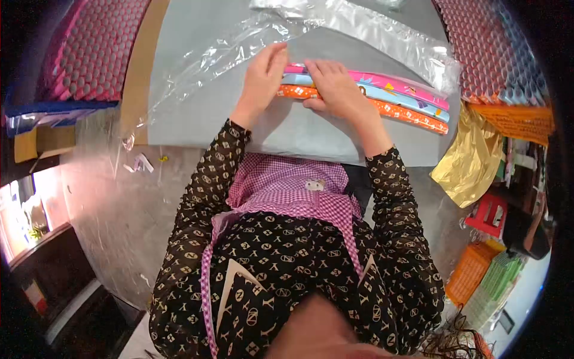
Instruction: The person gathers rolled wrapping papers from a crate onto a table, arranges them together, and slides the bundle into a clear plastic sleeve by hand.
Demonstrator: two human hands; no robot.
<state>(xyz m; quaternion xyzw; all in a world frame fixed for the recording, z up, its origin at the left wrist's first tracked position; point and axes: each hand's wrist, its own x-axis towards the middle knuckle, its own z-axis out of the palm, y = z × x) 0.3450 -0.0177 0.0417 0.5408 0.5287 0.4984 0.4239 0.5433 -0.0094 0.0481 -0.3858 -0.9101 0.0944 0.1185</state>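
Three patterned rolls lie side by side on the grey table (pixel 203 119): a pink roll (pixel 418 91), a light blue roll (pixel 412 105) and an orange roll (pixel 409 116). My right hand (pixel 339 90) rests across them near their left part, fingers spread over the pink and blue ones, thumb at the orange one. At the rolls' left end is my left hand (pixel 263 78), upright on its edge with its fingers straight. Clear plastic film (pixel 227 54) lies beyond and beside my left hand, and more clear plastic (pixel 382 36) stretches behind the rolls.
Stacks of many roll ends stand at the back left (pixel 98 54) and back right (pixel 493 48). Gold foil (pixel 472 155) hangs by the table's right edge. Orange (pixel 472 272) and green baskets (pixel 499 281) and a red stool (pixel 488 214) are on the right.
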